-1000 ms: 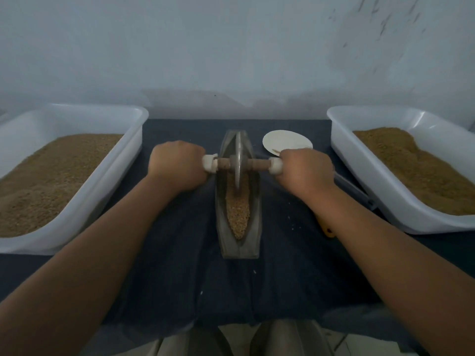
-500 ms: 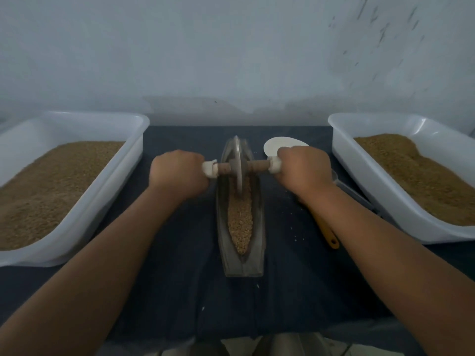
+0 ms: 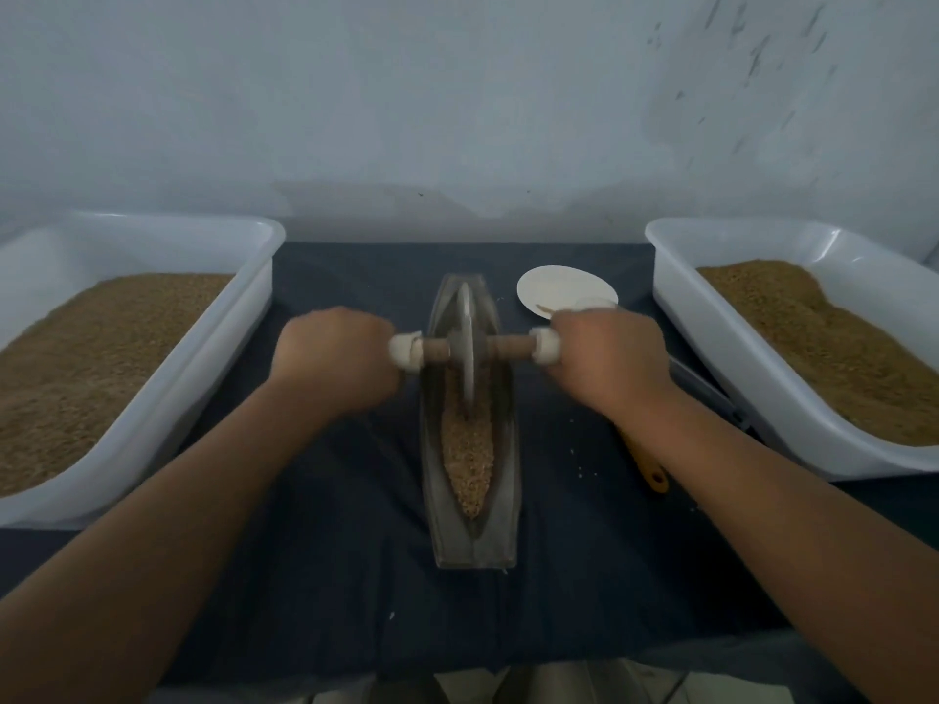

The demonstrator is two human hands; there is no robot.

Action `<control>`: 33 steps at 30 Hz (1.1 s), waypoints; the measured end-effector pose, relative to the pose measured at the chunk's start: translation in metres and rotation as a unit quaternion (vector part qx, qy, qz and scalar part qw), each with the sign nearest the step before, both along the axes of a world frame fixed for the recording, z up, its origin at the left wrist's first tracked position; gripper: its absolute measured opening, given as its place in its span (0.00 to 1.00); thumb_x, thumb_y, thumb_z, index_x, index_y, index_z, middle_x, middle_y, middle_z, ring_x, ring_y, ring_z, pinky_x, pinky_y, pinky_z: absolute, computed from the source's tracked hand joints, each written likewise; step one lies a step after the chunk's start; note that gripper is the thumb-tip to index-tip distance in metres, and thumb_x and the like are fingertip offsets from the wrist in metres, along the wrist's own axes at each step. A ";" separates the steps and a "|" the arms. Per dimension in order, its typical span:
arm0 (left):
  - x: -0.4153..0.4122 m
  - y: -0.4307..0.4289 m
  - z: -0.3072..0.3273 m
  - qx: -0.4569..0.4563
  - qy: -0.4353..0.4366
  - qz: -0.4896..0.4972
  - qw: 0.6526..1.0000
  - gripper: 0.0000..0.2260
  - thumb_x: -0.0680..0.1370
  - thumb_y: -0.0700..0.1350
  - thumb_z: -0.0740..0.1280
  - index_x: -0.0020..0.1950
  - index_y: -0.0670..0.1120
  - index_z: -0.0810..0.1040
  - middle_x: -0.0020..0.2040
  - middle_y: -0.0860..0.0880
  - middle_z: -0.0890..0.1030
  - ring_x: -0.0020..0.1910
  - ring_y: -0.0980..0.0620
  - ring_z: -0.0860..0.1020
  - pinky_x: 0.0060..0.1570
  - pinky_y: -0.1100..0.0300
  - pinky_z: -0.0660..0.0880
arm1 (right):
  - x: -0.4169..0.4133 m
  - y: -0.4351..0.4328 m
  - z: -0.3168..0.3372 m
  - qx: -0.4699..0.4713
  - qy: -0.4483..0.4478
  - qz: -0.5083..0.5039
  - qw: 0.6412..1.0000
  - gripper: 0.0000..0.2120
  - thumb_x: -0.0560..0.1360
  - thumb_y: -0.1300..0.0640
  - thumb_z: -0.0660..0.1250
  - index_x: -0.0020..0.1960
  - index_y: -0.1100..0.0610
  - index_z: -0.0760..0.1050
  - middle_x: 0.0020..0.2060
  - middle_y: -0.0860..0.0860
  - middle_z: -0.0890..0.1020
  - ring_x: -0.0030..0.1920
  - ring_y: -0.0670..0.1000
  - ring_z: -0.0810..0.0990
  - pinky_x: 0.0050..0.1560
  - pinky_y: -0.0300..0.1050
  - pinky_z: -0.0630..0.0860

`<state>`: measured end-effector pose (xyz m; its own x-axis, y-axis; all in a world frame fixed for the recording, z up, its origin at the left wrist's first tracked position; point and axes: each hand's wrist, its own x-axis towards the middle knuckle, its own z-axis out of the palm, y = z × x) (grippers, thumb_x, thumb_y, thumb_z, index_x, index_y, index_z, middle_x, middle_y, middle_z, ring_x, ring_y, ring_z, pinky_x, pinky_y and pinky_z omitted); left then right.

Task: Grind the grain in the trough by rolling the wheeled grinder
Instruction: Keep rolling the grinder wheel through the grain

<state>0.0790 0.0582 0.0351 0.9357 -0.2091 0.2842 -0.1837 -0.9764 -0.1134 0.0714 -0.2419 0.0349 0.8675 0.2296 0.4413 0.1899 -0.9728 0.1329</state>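
Left hand (image 3: 335, 360), right hand (image 3: 609, 358) gripping wooden axle (image 3: 508, 346), metal disc (image 3: 466, 343), boat-shaped trough (image 3: 443, 525)

The left forearm (image 3: 167, 510) and right forearm (image 3: 772, 505) are bare, with no sleeve reaching them, entering from the lower corners of the frame. The left hand (image 3: 335, 365) and right hand (image 3: 612, 363) look slightly blurred. At bottom centre shows a strip of pale beige clothing (image 3: 559, 687).
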 end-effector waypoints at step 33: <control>-0.058 0.023 -0.011 0.028 -0.026 -0.071 0.997 0.14 0.66 0.60 0.67 0.31 0.57 0.64 0.25 0.57 0.66 0.23 0.60 0.63 0.26 0.64 0.55 | -0.052 -0.017 0.000 -0.004 0.024 0.090 0.996 0.18 0.73 0.35 0.54 0.34 0.47 0.69 0.25 0.44 0.71 0.25 0.46 0.69 0.25 0.43 0.66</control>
